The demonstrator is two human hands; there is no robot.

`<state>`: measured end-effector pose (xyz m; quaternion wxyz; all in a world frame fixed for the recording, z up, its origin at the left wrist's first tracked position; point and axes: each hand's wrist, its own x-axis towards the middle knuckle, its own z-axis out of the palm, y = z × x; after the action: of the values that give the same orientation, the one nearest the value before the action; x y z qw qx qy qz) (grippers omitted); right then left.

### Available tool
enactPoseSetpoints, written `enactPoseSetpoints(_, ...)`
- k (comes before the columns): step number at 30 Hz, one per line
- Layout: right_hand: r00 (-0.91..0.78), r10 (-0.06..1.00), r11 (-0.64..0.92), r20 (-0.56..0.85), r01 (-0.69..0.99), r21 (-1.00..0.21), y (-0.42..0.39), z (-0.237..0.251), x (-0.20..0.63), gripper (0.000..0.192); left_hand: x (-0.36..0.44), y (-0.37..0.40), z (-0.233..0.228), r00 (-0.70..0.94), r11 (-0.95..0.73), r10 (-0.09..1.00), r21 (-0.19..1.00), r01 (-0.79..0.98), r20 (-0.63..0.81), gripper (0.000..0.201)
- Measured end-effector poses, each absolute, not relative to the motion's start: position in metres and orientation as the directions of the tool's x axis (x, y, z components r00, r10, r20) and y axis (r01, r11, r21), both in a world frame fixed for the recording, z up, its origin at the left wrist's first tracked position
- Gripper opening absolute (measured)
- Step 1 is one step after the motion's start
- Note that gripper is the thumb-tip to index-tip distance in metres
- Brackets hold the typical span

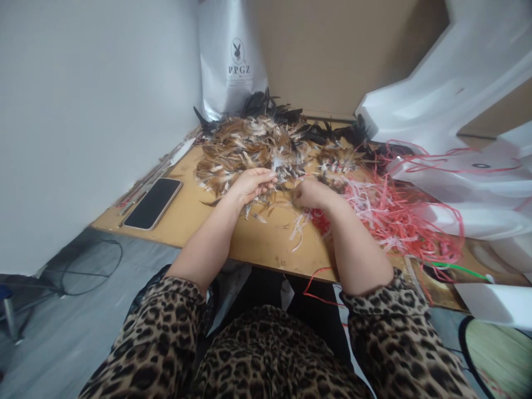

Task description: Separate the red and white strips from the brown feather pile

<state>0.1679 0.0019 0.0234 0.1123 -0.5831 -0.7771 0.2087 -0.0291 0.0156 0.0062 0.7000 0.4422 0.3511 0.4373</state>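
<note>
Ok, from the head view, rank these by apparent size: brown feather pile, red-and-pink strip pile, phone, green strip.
1. Brown feather pile and red-and-pink strip pile: too close to rank
2. Phone
3. Green strip

Illumination moderate, cool, diffuse; pale sheen on the far silver bag (233,33); dark shadow at the right of the brown panel (311,55); deep shade beneath the table (266,244); right hand (313,195) slightly blurred; left and right edges stretched.

From my head, one camera looks forward and down at my fingers (266,177) and the nearby counter (261,241).
</note>
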Motion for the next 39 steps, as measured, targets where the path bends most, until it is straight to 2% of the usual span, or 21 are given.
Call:
enactPoseSetpoints(2,-0.322,0.938,0.239,-0.126,0.868,-0.436,0.002,0.03,0.173,0.005,-0.029,0.016,0.007,0.369,0.231,0.924,0.918,-0.321,-0.104,0.015)
enactPoseSetpoints(4,-0.305,0.947,0.189,-0.103,0.786,-0.589,0.002,0.036,0.177,0.006,-0.029,0.015,0.008,0.368,0.238,0.924,0.91,-0.341,-0.104,0.014)
enactPoseSetpoints(7,-0.204,0.978,0.076,-0.047,0.553,-0.83,0.003,0.036,0.177,0.01,-0.028,0.014,0.009,0.375,0.264,0.919,0.897,-0.355,-0.122,0.012)
enactPoseSetpoints(9,-0.119,0.993,0.022,-0.025,0.378,-0.926,0.004,0.032,0.172,0.015,-0.026,0.013,0.01,0.385,0.287,0.912,0.892,-0.348,-0.143,0.01)
enactPoseSetpoints(11,-0.061,0.998,0.01,-0.005,0.239,-0.971,0.004,0.027,0.164,0.019,-0.025,0.011,0.01,0.414,0.314,0.897,0.886,-0.341,-0.158,0.009)
enactPoseSetpoints(17,-0.035,0.996,0.089,0.087,0.046,-0.995,-0.003,0.023,0.136,0.015,-0.023,0.012,0.007,0.492,0.373,0.855,0.854,-0.364,-0.164,0.01)
enactPoseSetpoints(26,-0.126,0.99,0.036,0.067,-0.232,-0.972,0.001,0.01,0.132,0.024,-0.022,0.012,0.009,0.54,0.465,0.82,0.772,-0.434,-0.191,0.011)
enactPoseSetpoints(31,-0.131,0.984,0.078,0.119,-0.28,-0.957,0.003,0.007,0.132,0.026,-0.022,0.011,0.01,0.537,0.49,0.818,0.739,-0.462,-0.207,0.013)
enactPoseSetpoints(39,-0.134,0.978,0.122,0.157,-0.241,-0.963,0.004,0.006,0.131,0.023,-0.021,0.008,0.014,0.545,0.506,0.807,0.743,-0.437,-0.228,0.012)
